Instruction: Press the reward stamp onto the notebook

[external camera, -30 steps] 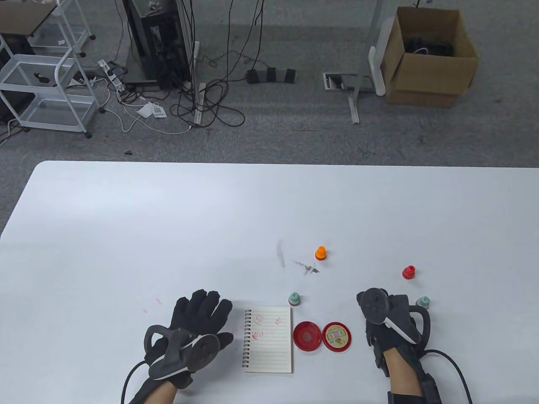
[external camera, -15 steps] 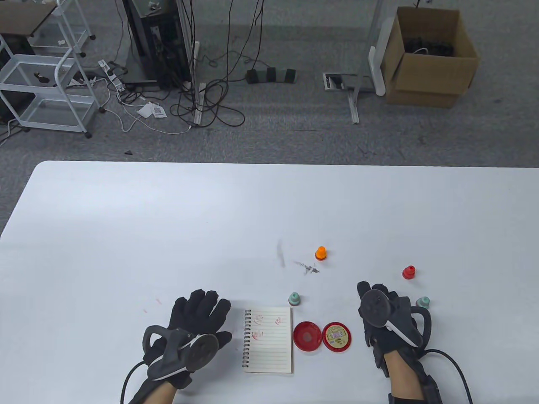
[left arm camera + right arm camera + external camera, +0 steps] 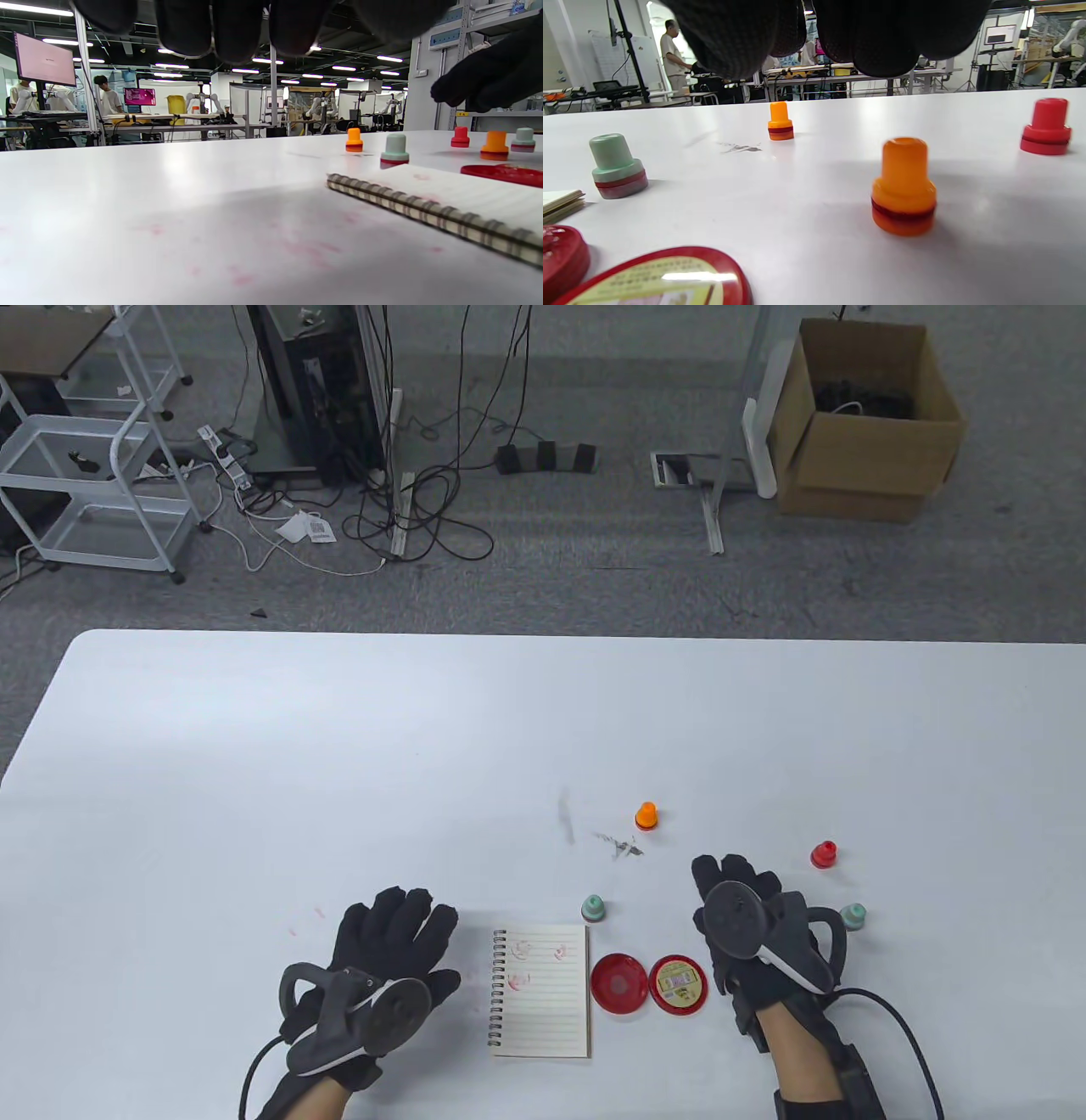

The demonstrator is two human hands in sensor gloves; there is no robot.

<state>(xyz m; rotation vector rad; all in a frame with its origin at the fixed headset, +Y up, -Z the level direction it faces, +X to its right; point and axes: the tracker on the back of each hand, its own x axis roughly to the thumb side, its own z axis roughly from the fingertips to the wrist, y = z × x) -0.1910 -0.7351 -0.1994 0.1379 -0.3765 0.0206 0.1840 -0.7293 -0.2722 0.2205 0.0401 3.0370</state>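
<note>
My right hand (image 3: 736, 918), fingers loose and holding nothing, has slid forward over an orange stamp (image 3: 903, 186) on the desk (image 3: 339, 746), left hand (image 3: 386, 954) flat and relaxed beside the notebook (image 3: 540, 991), stamping yet to begin.

Cardboard box (image 3: 865, 415), white cart (image 3: 85, 475), tangled cables (image 3: 424, 500) on floor.

Place: robotics lab or research workshop
Floor: grey carpet, loose cables (image 3: 441, 500), cardboard box (image 3: 865, 415)
Background: robot arms (image 3: 316, 106) at workbenches, monitor (image 3: 44, 59), strip ceiling lights
People: standing at benches (image 3: 672, 51)
</note>
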